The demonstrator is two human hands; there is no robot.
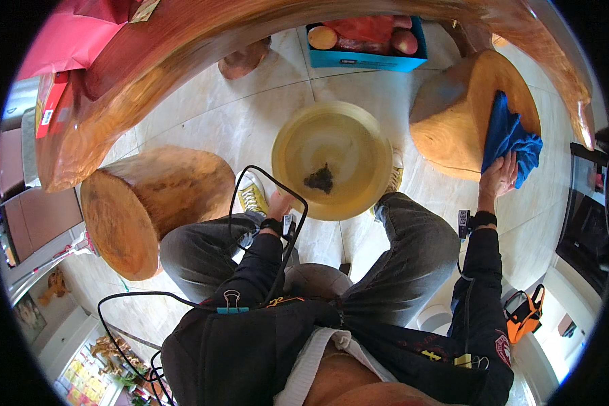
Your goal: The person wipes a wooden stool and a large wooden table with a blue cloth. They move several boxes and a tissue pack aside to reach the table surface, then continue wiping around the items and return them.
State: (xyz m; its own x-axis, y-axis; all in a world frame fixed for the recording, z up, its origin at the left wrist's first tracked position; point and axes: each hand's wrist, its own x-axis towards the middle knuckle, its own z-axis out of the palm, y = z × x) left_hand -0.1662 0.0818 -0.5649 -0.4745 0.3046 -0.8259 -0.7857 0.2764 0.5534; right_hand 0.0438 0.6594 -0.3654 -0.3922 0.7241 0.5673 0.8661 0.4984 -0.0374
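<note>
My right hand (498, 175) holds a crumpled blue cloth (510, 137) against the flat top of a wooden stump stool (441, 122) on the right. Between my feet stands a round yellow-brown object (345, 132) with a pale rim and a dark, jagged patch inside. Whether it is a basin or a stump top, I cannot tell. At its lower left edge is my left hand (280, 204), partly behind a looped black cable (304, 218). The fingers of that hand are mostly hidden. A second wooden stump stool (157, 203) stands to the left.
A thick wooden tabletop (193, 56) curves across the far side, with a red bag (76, 38) on its left. Under it, a blue box (368, 60) holds reddish items. An orange and black bag (525, 314) is at the lower right, a mop (76, 246) at the left.
</note>
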